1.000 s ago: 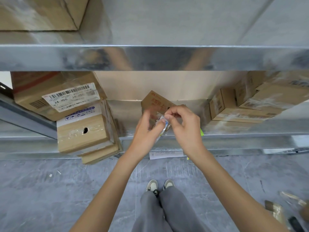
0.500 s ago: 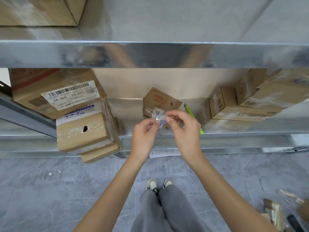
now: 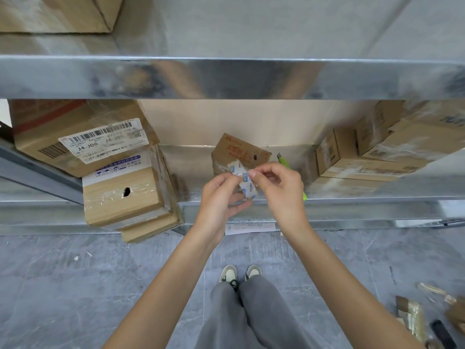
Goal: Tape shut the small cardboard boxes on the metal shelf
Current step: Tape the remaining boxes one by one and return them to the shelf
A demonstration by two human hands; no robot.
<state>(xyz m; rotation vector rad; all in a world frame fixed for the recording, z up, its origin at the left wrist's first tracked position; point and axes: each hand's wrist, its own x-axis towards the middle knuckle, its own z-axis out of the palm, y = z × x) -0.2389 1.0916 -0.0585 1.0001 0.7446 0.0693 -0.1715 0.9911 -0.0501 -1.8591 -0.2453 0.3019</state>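
A small cardboard box (image 3: pixel 239 153) with red print stands tilted at the back of the metal shelf (image 3: pixel 352 197). In front of it my left hand (image 3: pixel 219 195) and my right hand (image 3: pixel 279 187) both pinch a small roll of clear tape (image 3: pixel 245 182) with blue and white print. My right thumb and forefinger hold its upper edge; my left fingers cup it from below. Behind my right hand a green utility knife (image 3: pixel 285 162) lies on the shelf, partly hidden.
Taped boxes (image 3: pixel 120 195) are stacked at the shelf's left end, more boxes (image 3: pixel 352 157) at the right. An upper shelf edge (image 3: pixel 226 76) runs overhead. A paper slip (image 3: pixel 249 226) hangs under the shelf. Scraps and a dark tool (image 3: pixel 442 333) lie on the floor, right.
My hands have risen slightly toward the shelf and turned the tape roll, so its printed side shows more. The green knife has come into view behind my right hand.
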